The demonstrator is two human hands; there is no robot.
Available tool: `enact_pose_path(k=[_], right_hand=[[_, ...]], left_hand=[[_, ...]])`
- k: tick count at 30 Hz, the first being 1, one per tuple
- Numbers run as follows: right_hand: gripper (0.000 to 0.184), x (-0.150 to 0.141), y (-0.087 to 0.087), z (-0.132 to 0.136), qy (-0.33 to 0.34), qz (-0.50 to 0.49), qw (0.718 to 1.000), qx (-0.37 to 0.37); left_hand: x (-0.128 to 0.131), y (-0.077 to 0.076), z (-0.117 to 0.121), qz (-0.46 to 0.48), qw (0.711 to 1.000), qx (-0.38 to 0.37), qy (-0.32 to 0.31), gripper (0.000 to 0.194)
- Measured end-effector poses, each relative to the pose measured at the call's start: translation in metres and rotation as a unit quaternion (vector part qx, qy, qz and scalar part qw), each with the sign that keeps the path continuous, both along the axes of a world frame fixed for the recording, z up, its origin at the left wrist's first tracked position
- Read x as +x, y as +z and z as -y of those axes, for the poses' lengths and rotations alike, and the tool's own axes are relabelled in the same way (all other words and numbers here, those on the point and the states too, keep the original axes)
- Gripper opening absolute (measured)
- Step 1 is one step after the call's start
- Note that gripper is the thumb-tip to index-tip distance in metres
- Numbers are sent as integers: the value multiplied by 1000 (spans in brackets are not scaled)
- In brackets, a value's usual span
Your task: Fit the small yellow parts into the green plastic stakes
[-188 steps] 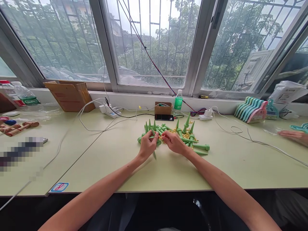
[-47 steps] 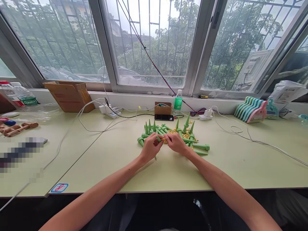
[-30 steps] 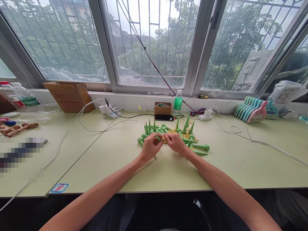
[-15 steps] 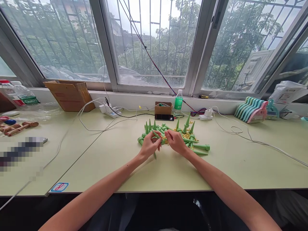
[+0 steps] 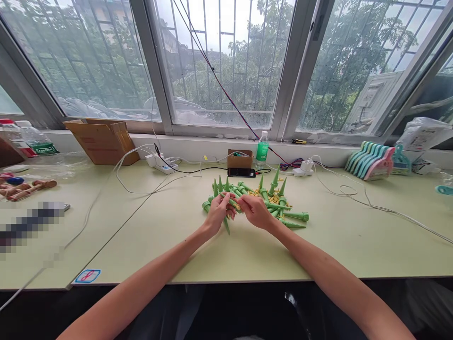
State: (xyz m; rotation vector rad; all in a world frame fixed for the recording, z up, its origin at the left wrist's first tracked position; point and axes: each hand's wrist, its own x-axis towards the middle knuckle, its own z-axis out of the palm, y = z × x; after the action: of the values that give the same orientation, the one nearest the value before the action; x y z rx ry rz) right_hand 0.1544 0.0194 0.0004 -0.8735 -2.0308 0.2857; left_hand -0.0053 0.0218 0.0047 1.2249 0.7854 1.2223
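My left hand [image 5: 217,213] is closed on a green plant watering spike [image 5: 232,203], held slanting with its end toward the right. Close against that end, the fingers of my right hand [image 5: 257,211] are pinched together. A speck of yellow shows at the fingertips, too small to make out. Around both hands lie several more green spikes [image 5: 297,216], some standing point up and others on their sides. Small yellow pieces [image 5: 285,202] are heaped among them. One pointed spike [image 5: 226,225] lies just below my left hand.
Behind the pile are a phone [image 5: 241,173], a small brown box [image 5: 240,159] and a green-labelled bottle [image 5: 262,150]. White cables [image 5: 368,204] cross the table on both sides. A cardboard box [image 5: 102,141] stands back left, and pastel plastic clips [image 5: 370,161] stand back right.
My right hand has moved slightly left, its fingertips now meeting the end of the spike. The spike in my left hand has tilted to point more toward the right hand.
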Motion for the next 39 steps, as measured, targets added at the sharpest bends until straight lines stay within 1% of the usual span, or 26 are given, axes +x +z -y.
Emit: enact_pose_path(k=[4, 8, 11, 14, 18, 22, 24, 30, 35, 39], right_hand=[[33, -1, -1, 0, 5, -4, 1000, 3], [34, -1, -1, -1, -14, -5, 1000, 8], [34, -1, 0, -2, -39, -12, 999, 10], [32, -1, 0, -2, -52, -14, 999, 7], [27, -1, 1, 0, -28, -4, 1000, -13], [17, -2, 1, 2, 14, 18, 999, -23], [14, -3, 1, 3, 24, 31, 999, -20], [12, -3, 2, 3, 30, 44, 998, -31], [15, -3, -1, 2, 25, 48, 998, -33], [13, -2, -2, 0, 6, 34, 999, -37]], left_hand=[[-1, -1, 0, -7, 1000, -4, 0, 31], [1, 1, 1, -30, 999, 4, 18, 33], [2, 0, 2, -66, 997, 36, 29, 37], [2, -1, 5, -121, 989, 79, 36, 42], [2, -1, 9, -203, 970, 130, 38, 44], [1, 0, 10, -237, 959, 149, 42, 47], [1, 0, 11, -249, 955, 157, 44, 47], [1, 2, 13, -273, 944, 182, 40, 45], [1, 4, 14, -264, 948, 179, 23, 45], [1, 4, 15, -256, 950, 172, 38, 44]])
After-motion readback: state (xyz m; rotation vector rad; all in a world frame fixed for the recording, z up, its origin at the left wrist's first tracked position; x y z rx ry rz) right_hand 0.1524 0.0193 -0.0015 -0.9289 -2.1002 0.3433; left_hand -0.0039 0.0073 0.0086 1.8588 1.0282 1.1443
